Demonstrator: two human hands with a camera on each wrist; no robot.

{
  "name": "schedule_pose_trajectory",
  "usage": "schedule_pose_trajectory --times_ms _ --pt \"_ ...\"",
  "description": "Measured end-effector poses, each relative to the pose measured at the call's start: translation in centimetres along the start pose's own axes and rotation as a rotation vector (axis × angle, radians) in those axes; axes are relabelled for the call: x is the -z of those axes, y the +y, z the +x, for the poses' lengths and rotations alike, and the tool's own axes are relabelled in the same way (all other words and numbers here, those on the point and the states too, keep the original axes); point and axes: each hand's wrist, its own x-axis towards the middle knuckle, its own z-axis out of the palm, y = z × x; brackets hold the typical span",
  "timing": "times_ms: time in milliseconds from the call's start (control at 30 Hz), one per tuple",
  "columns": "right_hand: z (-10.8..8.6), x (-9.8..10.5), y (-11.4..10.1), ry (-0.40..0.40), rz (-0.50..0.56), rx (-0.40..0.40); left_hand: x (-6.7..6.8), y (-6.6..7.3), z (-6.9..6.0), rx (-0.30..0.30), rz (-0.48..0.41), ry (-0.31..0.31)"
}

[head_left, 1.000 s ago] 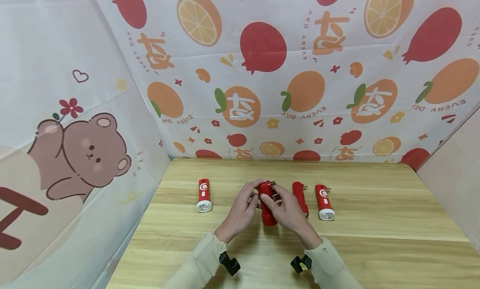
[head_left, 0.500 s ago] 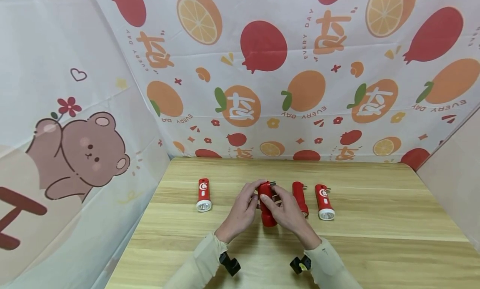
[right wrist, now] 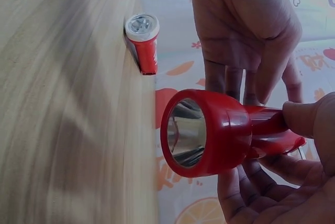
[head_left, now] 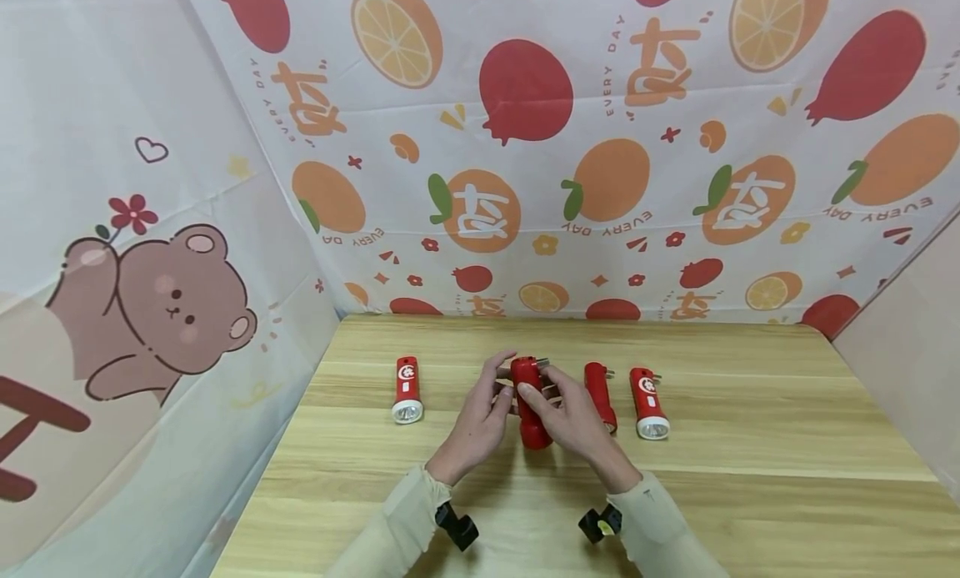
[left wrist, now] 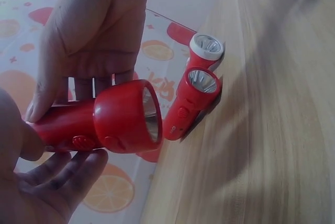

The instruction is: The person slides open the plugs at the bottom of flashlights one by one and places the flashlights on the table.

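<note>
A red flashlight (head_left: 533, 428) with metal prongs at its far end is held above the table, its lens pointing toward me. My right hand (head_left: 581, 419) grips the handle, thumb on top and fingers underneath. My left hand (head_left: 477, 421) is loosely bent beside it, its thumb standing off the handle. In the right wrist view the left fingers hang behind the flashlight (right wrist: 225, 130); whether they touch it is unclear. Just right of my right hand lies another all-red flashlight (head_left: 600, 399), partly hidden. The left wrist view shows the held flashlight's head (left wrist: 125, 119) from its side.
A red flashlight with a white rim (head_left: 407, 388) lies at the left, and a similar white-rimmed one (head_left: 648, 404) at the right. They lie on a wooden table (head_left: 757, 428). Behind it hangs a fruit-print cloth (head_left: 660, 269); a bear-print cloth (head_left: 285, 444) borders the left side.
The held flashlight has shifted slightly left and up. My left index finger has lifted away from its top end, and the left thumb has moved off a little. The flashlights on the table stay put.
</note>
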Motion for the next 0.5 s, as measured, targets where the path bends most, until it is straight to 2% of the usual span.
schedule_pose_trajectory --times_ms 233,500 --pt "0.49 0.42 -0.08 0.004 0.032 0.007 -0.22 -0.22 -0.21 0.042 -0.041 0.027" --pt "0.94 0.87 -0.05 0.006 0.018 -0.004 -0.78 -0.46 -0.59 0.052 -0.056 0.019"
